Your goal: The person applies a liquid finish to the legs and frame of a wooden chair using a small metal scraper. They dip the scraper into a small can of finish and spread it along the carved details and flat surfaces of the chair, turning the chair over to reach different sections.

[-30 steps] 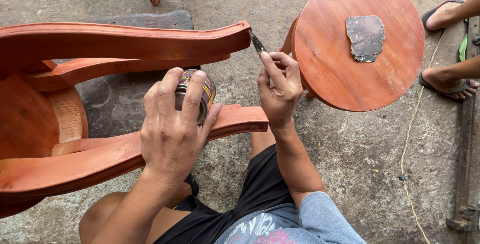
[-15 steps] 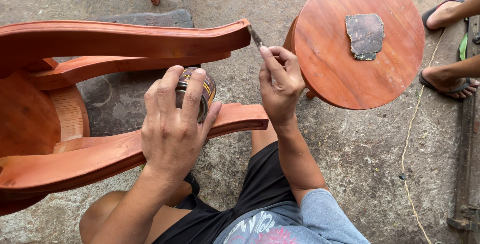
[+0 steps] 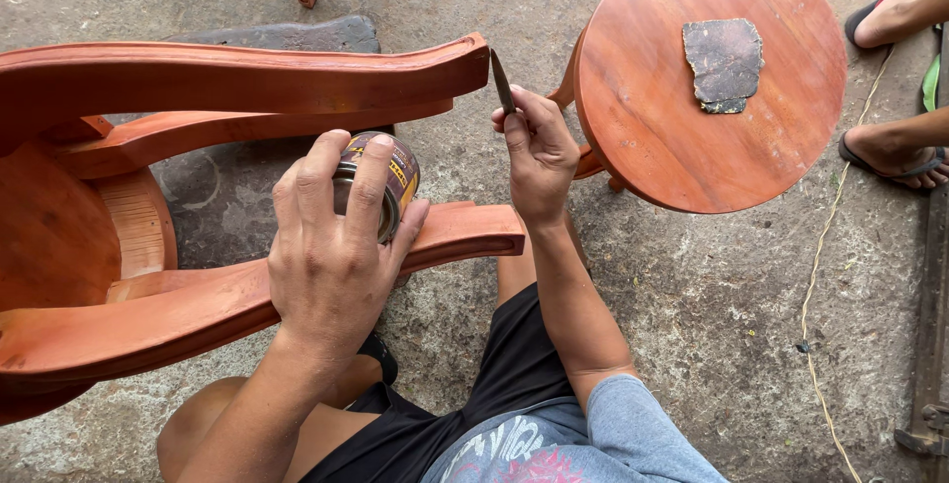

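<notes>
The small round tin (image 3: 374,186) sits in the left hand (image 3: 331,256), tilted so its open mouth faces toward the person. The left fingers (image 3: 368,186) wrap over its top and side in a closed grip, and the tin hangs just above the nearer curved leg (image 3: 297,290) of the reddish wooden chair (image 3: 59,236), which lies tipped on its side on the concrete floor (image 3: 712,325).

The thin dark blade (image 3: 502,83) lies to the right of the tin and a little farther from the person. The right hand (image 3: 539,152) pinches its lower end between thumb and fingertips, fingers closed on it. The blade's long axis runs nearly upright in the head view, leaning slightly left, and its tip stands just beside the end of the farther chair leg (image 3: 297,73); whether it touches the wood cannot be told. The right hand is thus the nearer one to that leg end, with the tin between the two legs.

Farther right stands a round wooden stool (image 3: 652,147) with a worn dark scrap of sandpaper (image 3: 724,63) lying on its seat. At the right edge, another person's feet in sandals (image 3: 890,152) rest on the floor.
</notes>
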